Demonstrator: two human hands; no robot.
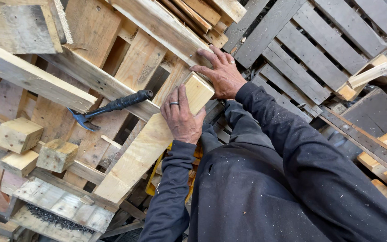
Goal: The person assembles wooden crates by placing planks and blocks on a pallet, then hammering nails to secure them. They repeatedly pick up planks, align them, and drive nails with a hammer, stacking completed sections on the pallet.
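Observation:
My left hand [182,117] lies palm down on the upper end of a pale wooden plank [142,150], fingers over its face and a ring on one finger. The plank runs diagonally down to the left across a wooden pallet [90,78]. My right hand [221,74] is spread flat just above the plank's top end, its fingers resting on a pallet board [166,29] and its palm by the plank's corner. A black-handled claw hammer [113,107] lies on the pallet, to the left of my left hand.
Loose wooden blocks [19,134] [57,154] sit at the left among stacked pale pallets. Dark grey pallets [319,49] fill the upper right. Something yellow [156,177] shows under the plank. My dark, sawdust-flecked sleeves and torso fill the lower right.

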